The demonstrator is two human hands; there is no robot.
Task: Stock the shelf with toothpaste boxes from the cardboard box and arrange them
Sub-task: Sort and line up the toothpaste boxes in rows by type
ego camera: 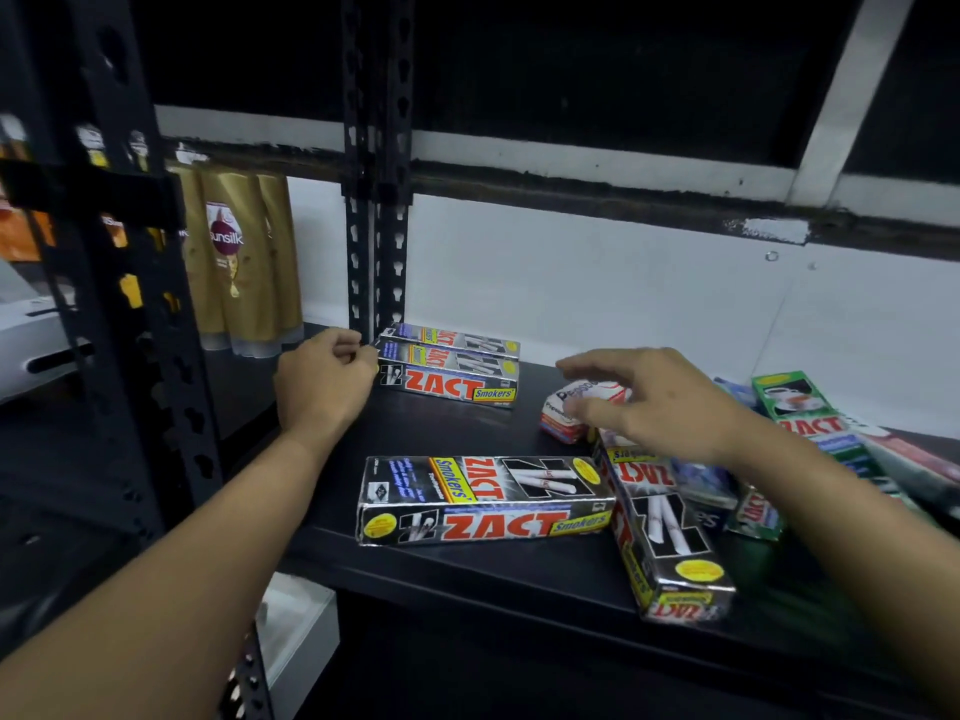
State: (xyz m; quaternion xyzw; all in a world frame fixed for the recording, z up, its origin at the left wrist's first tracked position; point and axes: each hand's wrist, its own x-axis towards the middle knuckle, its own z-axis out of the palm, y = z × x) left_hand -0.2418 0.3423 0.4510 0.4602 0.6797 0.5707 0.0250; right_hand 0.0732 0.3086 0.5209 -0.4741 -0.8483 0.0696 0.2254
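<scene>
Your left hand (324, 379) is curled up, fingers right against the left end of the stacked Zact Smokers boxes (452, 366) at the back of the black shelf (467, 433). Honestly can't tell if you're pinching the corner or just touching it. Your right hand (660, 402) is loose with the fingers spread apart, holding nothing. It's just over a small Pepsodent box (569, 413) that pokes out under your fingertips, too blurry to say if there's contact.

Closer to you, between your forearms, the front Zact Smokers box (483, 504) lies flat. The angled Zact Smokers box (670, 543) sits under your right wrist, butting against the front box's right end. A green Zact box (795, 407) lies just right of that hand. Gold Sunsilk sachets (239, 262) are up past your left hand.
</scene>
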